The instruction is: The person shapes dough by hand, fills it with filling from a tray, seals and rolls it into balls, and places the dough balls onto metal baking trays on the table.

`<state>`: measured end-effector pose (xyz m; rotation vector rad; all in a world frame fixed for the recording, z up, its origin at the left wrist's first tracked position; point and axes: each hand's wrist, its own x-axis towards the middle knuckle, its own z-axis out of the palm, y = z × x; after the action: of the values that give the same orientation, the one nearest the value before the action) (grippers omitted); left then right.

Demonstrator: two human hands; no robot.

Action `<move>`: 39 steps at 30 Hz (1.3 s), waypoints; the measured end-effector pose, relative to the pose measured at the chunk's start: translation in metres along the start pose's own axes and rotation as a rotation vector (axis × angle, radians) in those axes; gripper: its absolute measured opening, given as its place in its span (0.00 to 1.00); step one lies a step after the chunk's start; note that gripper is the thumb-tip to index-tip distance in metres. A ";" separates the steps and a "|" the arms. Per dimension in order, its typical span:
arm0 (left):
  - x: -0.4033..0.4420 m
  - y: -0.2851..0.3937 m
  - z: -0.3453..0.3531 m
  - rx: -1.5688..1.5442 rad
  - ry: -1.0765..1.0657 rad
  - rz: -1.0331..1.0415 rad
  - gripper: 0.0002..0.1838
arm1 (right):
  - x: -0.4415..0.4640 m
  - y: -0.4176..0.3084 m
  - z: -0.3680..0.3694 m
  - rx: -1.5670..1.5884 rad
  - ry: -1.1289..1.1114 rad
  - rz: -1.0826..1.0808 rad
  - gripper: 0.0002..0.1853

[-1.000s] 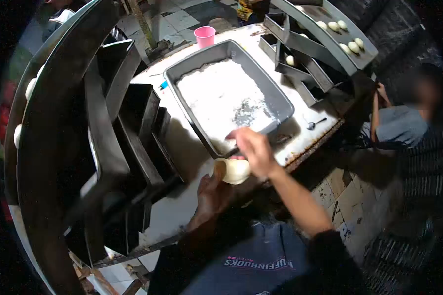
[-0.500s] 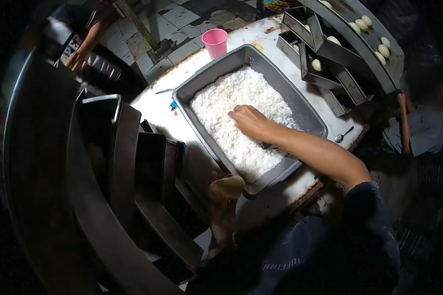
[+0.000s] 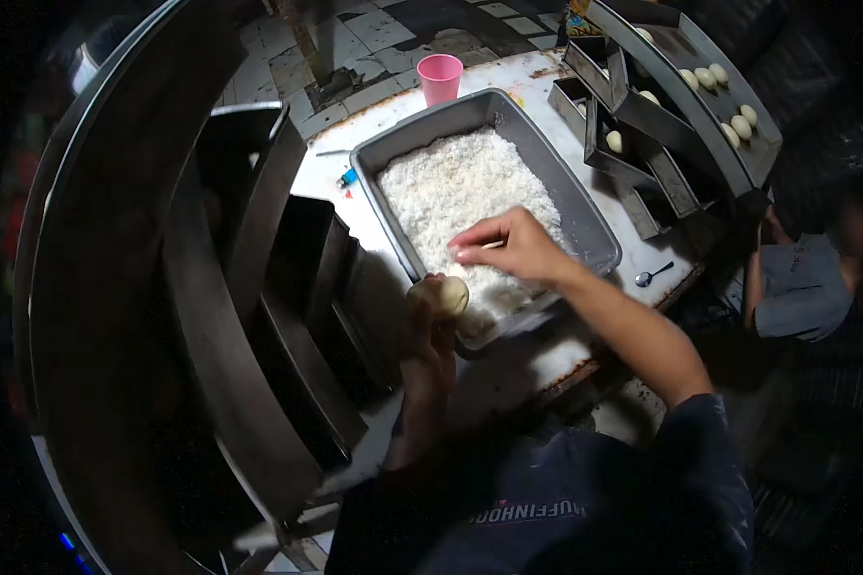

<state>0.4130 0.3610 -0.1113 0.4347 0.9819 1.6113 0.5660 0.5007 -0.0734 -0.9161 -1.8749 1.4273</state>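
Observation:
A grey plastic tub (image 3: 573, 216) holds a heap of white, crumbly, grated-looking shreds (image 3: 465, 187). Above the near part of the heap, my right hand (image 3: 523, 251) is closed in a pinch, with a bit of white showing between the fingers. My left hand (image 3: 433, 331) is at the tub's near left corner, in shadow, its fingers around a pale round piece of dough (image 3: 448, 297). The dough faces the right hand's fingertips, a short gap apart.
Dark metal loaf tins (image 3: 249, 220) are stacked close on the left. More tins (image 3: 633, 163) and a tray (image 3: 676, 48) bear dough balls at the upper right. A pink cup (image 3: 440, 80), a blue lighter (image 3: 347, 178) and a spoon (image 3: 654, 275) lie around the tub. Another person (image 3: 801, 287) is at right.
My right hand has risen out of the white shreds and come nearer to me. My left hand has lifted the dough up to the tub's corner. The view has shifted slightly.

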 end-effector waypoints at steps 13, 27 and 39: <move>-0.091 -0.001 0.004 -0.313 -0.099 -0.185 0.19 | -0.166 -0.053 0.063 -0.191 0.059 -0.303 0.28; -0.291 0.030 -0.025 1.189 -0.240 0.765 0.41 | -0.308 -0.132 0.185 -0.242 0.565 -0.349 0.14; -0.369 0.119 -0.136 0.600 -0.054 1.132 0.17 | -0.319 -0.216 0.289 0.407 -0.131 -0.083 0.10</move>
<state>0.3473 -0.0333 -0.0162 1.6585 1.2621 2.2130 0.4849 0.0421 0.0495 -0.5522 -1.6013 1.7654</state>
